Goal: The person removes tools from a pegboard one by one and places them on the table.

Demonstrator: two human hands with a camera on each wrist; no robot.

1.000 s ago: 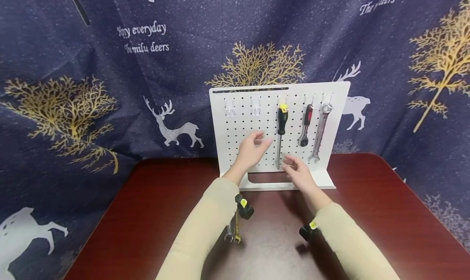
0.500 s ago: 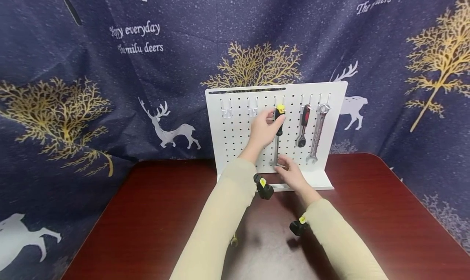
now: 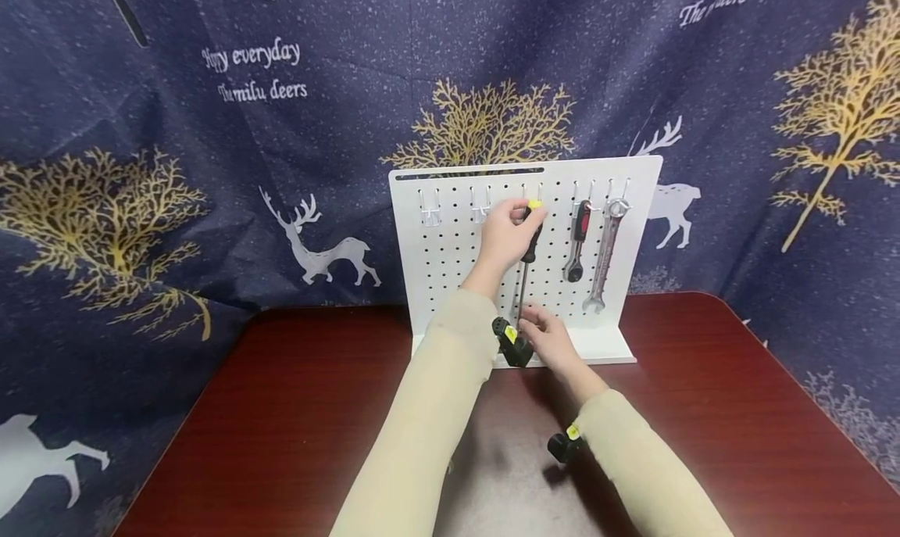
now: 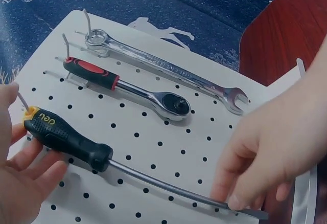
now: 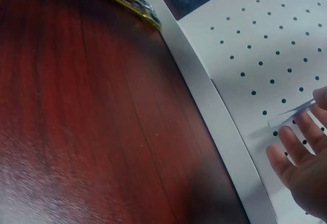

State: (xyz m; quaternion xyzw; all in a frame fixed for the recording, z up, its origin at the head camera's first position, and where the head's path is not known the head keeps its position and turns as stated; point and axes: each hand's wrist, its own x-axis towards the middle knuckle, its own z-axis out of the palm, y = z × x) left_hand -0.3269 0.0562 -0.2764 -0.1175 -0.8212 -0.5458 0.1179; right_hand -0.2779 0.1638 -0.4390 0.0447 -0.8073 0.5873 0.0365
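A long screwdriver [image 3: 533, 248] with a black and yellow handle hangs at a white hook on the pegboard [image 3: 450, 279]. My left hand [image 3: 505, 238] holds its handle near the yellow end, thumb on one side and fingers on the other. Lower down, my right hand [image 3: 551, 340] pinches the shaft close to the tip, as the left wrist view shows. The screwdriver's tip [image 4: 258, 214] sticks out past those fingers. In the left wrist view the hook [image 4: 23, 101] still meets the yellow end. The right wrist view catches only part of the right hand [image 5: 306, 168].
To the right on the board hang a ratchet wrench [image 3: 578, 240] with a red and black grip and a combination wrench [image 3: 606, 255]. Two white hooks [image 3: 430, 209] are at the left. Yellow-edged metal tools [image 5: 127, 1] lie on the red-brown table [image 3: 316, 412].
My left hand has risen from beside the shaft to the handle and taken hold of it. The right hand has come left onto the shaft's lower end. The screwdriver now slants slightly.
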